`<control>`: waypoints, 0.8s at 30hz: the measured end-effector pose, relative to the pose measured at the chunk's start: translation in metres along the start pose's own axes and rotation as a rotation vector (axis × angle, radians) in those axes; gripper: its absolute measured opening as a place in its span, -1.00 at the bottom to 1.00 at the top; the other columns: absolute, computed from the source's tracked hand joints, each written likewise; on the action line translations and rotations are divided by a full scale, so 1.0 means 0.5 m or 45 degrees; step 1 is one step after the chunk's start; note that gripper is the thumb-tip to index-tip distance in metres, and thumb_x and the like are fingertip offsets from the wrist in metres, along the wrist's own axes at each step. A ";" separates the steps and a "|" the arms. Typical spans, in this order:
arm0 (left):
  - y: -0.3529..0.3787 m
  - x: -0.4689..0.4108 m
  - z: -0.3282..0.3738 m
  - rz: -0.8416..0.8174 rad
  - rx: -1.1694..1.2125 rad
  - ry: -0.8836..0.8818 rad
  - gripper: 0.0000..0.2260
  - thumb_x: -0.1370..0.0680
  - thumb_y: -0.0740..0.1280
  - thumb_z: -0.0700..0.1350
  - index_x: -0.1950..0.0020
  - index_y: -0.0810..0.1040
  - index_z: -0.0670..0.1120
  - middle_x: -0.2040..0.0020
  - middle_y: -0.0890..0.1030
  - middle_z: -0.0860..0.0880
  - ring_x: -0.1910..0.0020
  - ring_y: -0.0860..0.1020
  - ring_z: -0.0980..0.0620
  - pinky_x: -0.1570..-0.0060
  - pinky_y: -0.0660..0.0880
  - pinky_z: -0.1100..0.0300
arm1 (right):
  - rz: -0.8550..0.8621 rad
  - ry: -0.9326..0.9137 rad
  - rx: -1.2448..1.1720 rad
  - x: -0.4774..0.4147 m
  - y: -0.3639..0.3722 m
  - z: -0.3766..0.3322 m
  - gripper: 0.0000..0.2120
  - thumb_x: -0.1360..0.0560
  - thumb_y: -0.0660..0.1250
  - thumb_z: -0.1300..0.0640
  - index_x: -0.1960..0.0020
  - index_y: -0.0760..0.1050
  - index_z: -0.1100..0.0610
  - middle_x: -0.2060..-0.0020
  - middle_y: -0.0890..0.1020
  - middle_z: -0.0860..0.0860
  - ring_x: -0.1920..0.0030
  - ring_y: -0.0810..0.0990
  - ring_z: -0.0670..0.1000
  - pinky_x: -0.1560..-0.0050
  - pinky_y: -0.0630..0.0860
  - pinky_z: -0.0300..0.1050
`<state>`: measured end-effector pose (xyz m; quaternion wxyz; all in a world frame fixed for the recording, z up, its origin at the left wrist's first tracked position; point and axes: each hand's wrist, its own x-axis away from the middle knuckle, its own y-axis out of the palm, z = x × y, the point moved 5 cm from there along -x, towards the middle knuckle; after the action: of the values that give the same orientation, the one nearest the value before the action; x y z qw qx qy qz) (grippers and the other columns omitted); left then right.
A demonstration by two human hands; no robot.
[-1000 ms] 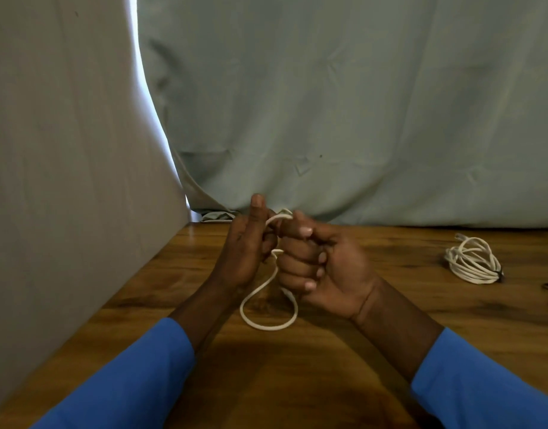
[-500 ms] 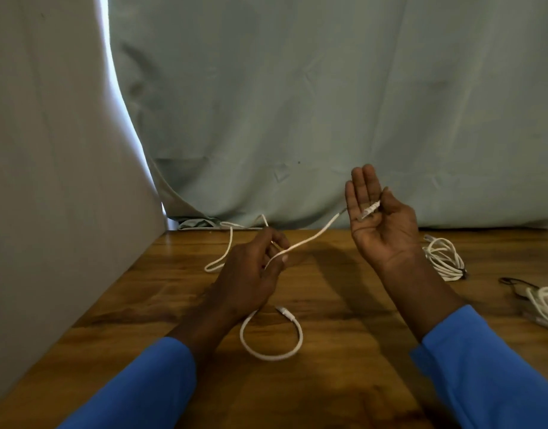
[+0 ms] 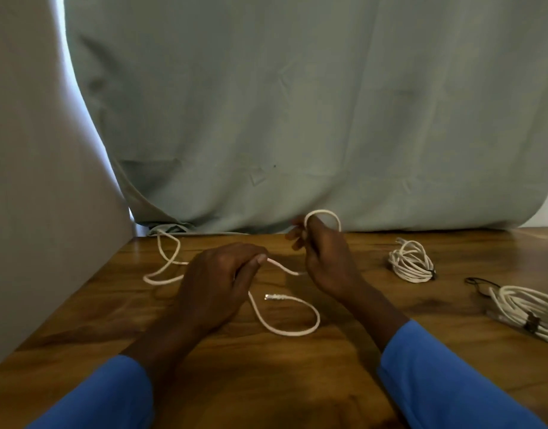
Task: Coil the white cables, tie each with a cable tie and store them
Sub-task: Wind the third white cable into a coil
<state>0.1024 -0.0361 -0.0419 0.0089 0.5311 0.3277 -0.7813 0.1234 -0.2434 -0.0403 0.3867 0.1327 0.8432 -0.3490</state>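
**On the table [image 3: 297, 382], a limp white cable [image 3: 294, 334] mid-coil**

Above it the right hand [image 3: 328, 258] grips one small loop, and the left hand [image 3: 217, 286] pinches the slack run alongside. The cable looks light, soft and springy, so hold it where turns cross, or they may spring open.

No text, label, brand, number or sign can be read anywhere in this view; the white cables, their ties, the curtain and the desk show no legible marking.
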 end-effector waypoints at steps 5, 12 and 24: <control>-0.047 -0.007 -0.011 0.155 -0.073 0.002 -0.81 -0.65 0.32 0.02 -0.06 0.73 0.03 0.04 0.73 0.13 0.14 0.64 0.18 0.12 0.53 0.18 | -0.412 0.138 -0.127 0.040 0.071 -0.039 -0.72 -0.62 0.18 0.11 0.08 0.51 -0.25 0.25 0.61 -0.17 0.21 0.58 -0.14 0.13 0.48 -0.04; -0.070 -0.007 -0.024 0.207 -0.137 -0.018 -0.79 -0.65 0.33 0.12 -0.01 0.73 0.08 0.16 0.71 0.14 0.24 0.59 0.18 0.25 0.50 0.08 | -0.551 0.246 -0.658 0.063 0.103 -0.121 -0.41 -0.70 0.06 -0.21 0.34 0.49 0.09 0.49 0.38 -0.04 0.48 0.31 -0.09 0.39 0.29 -0.26; -0.086 -0.007 -0.130 0.019 0.054 -0.425 -0.49 -0.49 0.27 0.45 0.33 0.61 0.05 0.42 0.60 0.07 0.39 0.58 0.11 0.31 0.48 0.06 | -0.946 0.721 -2.075 0.060 0.124 -0.163 -0.61 -0.66 0.10 -0.03 0.32 0.38 0.03 0.55 0.15 -0.08 0.58 0.07 -0.08 0.50 0.02 -0.17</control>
<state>0.1419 0.0303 -0.0320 0.0579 0.3965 0.3011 -0.8653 0.0883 -0.1439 -0.0555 0.0046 -0.3768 0.8786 0.2933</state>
